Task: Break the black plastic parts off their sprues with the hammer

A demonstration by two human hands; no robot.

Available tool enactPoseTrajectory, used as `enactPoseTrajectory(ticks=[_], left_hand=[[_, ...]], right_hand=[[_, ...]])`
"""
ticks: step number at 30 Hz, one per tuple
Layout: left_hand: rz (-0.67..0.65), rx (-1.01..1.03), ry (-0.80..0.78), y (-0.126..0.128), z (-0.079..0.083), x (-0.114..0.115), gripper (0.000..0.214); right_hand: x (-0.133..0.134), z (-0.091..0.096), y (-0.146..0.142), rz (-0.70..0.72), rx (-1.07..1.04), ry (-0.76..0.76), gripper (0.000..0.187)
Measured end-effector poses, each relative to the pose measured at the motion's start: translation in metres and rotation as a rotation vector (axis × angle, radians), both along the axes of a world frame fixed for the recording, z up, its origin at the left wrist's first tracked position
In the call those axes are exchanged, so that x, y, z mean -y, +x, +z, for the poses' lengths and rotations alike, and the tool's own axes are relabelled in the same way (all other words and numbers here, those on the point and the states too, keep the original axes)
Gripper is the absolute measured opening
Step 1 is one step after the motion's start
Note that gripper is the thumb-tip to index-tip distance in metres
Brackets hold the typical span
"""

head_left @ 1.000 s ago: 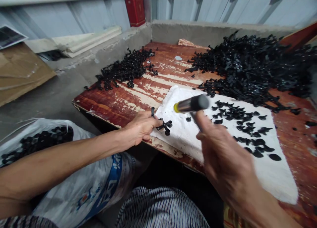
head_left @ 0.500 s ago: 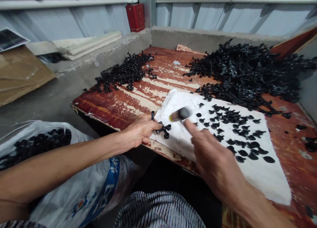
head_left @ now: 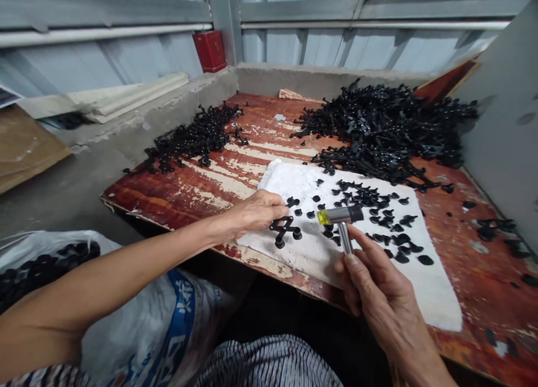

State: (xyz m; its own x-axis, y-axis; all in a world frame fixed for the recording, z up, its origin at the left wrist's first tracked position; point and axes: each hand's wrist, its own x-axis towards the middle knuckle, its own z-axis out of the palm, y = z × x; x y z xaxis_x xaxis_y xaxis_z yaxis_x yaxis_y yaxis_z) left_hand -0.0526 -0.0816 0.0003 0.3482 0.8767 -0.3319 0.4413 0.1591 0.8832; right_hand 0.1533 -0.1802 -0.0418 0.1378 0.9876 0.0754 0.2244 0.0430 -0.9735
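Note:
My left hand [head_left: 261,212] is closed around a black jointed plastic piece [head_left: 286,225] with crossed arms and round ends, held over the left part of a white cloth [head_left: 437,297]. A small mallet [head_left: 339,214] is in my right hand [head_left: 372,280], which wraps its metal handle. The mallet's head has a yellow face on the left and a black face on the right, and it hangs just right of the black piece, apart from it. Several small black round caps with stems [head_left: 401,240] lie scattered on the cloth beyond the mallet.
The worn red tabletop [head_left: 138,199] carries a large heap of black parts [head_left: 378,124] at the back right and a smaller heap [head_left: 197,135] at the left. A white sack of black parts [head_left: 138,314] stands below left. A red tin [head_left: 210,51] sits in the corner.
The blurred mallet has turned and come to the right, its yellow face now toward the black piece. My left hand has lifted the piece a little and shifted it right. The camera view has tilted up.

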Motion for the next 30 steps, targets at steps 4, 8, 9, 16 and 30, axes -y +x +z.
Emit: enactPoseTrajectory(ticks=[4,8,9,16,30], left_hand=[[0.005,-0.027,-0.062,0.0114,0.0029,-0.006,0.022],[0.002,-0.032,-0.055,0.0104,0.0014,-0.0072,0.023],[0.002,-0.03,-0.055,0.01,0.0008,-0.0074,0.023],[-0.008,-0.069,-0.058,0.0121,0.0008,-0.0087,0.021],[-0.018,-0.103,-0.038,0.0135,-0.0004,-0.0101,0.022]], right_hand=[[0.0032,-0.0031,0.0,0.003,-0.187,-0.138,0.053],[0.0011,0.0021,-0.0002,0.029,-0.22,-0.181,0.056],[0.0005,0.0028,-0.0002,0.033,-0.225,-0.189,0.057],[0.0001,0.0001,-0.0007,0.023,-0.24,-0.204,0.058],[0.0011,-0.0017,0.0022,0.042,-0.196,-0.189,0.056]])
